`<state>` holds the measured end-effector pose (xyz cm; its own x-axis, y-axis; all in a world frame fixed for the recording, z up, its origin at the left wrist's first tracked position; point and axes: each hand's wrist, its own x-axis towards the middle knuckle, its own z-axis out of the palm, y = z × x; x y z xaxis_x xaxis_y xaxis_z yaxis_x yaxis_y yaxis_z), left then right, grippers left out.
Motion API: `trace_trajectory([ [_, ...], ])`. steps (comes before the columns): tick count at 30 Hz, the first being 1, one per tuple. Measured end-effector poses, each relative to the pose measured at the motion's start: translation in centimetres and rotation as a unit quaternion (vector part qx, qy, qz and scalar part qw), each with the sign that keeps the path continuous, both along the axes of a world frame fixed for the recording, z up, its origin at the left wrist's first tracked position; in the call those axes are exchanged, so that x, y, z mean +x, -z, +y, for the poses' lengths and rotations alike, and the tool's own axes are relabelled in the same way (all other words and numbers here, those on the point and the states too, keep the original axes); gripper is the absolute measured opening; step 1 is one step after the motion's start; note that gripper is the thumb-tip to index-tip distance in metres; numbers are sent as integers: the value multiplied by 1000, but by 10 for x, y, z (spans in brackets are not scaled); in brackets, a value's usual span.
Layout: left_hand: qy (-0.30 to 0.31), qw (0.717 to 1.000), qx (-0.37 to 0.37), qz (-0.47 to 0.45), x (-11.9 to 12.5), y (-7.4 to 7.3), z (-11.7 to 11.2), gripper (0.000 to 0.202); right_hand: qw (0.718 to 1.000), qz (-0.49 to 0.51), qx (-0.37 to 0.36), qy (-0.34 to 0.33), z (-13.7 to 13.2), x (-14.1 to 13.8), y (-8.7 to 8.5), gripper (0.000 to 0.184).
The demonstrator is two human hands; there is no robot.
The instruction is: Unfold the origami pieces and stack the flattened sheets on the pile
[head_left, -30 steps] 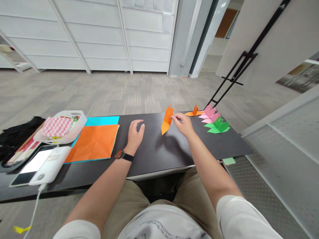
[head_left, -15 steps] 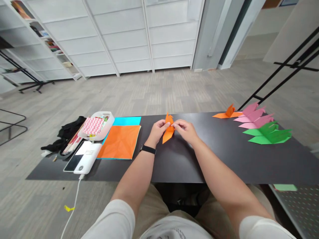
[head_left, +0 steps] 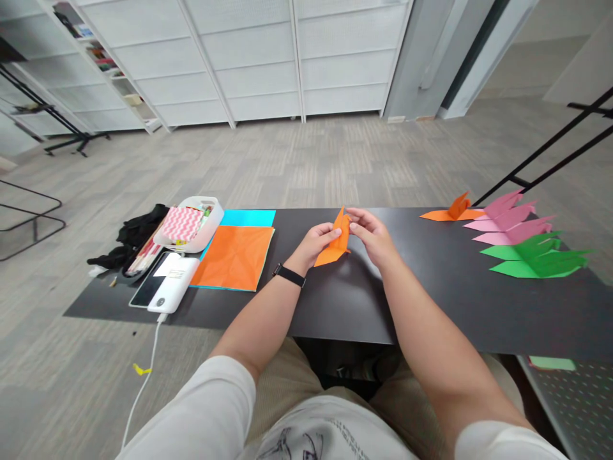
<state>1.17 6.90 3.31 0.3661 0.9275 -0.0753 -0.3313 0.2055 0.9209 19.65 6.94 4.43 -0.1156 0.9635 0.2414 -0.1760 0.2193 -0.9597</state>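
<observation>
An orange origami crane [head_left: 340, 237] is held up over the middle of the dark table, one pointed wing angled down to the left. My left hand [head_left: 317, 245] grips it from the left, thumb lying across the folded paper and the other fingers partly hidden behind. At the crane's right edge, my right hand [head_left: 372, 236] has its thumb and curled fingertips on the paper. Left of my hands lies a stack of square paper, an orange sheet [head_left: 234, 257] on top and a blue sheet [head_left: 251, 218] underneath.
Finished folded cranes line the table's right end: an orange one [head_left: 454, 209], pink ones [head_left: 512, 220] and green ones [head_left: 536, 255]. At the left are a white basket [head_left: 211, 225], a white power bank [head_left: 173, 285] with a cable, a phone [head_left: 151, 284] and black cloth [head_left: 138, 229].
The crane has turned in my hands, its lower wing now pointing further left. My right fingers have spread a little and shifted along its right edge. The whole view has moved slightly.
</observation>
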Motion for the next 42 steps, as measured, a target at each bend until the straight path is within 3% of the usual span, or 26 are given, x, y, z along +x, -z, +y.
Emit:
trace_trajectory([
  [5, 19, 1000, -10, -11, 1, -1, -1, 58, 1000, -6, 0, 30, 0, -2, 0, 42],
  [16, 89, 996, 4, 26, -1, -3, -7, 49, 997, -22, 1, 74, 2, 0, 1, 49],
  [22, 29, 997, 54, 37, 0, -2, -7, 46, 999, 12, -40, 27, 1, 0, 1, 43],
  [28, 74, 995, 45, 41, -1, 0, -8, 47, 998, 9, -58, 14, 0, 2, -1, 27],
  [32, 77, 994, 54, 52, -1, 0, -9, 45, 998, -2, -51, 25, 0, 2, -2, 32],
  [38, -10, 986, 128, 108, 0, -1, -8, 45, 999, -13, -30, 19, 0, 2, -3, 42],
  [42, -16, 976, 171, 134, 0, -1, -8, 44, 998, -34, 3, 57, -1, 2, -2, 39],
])
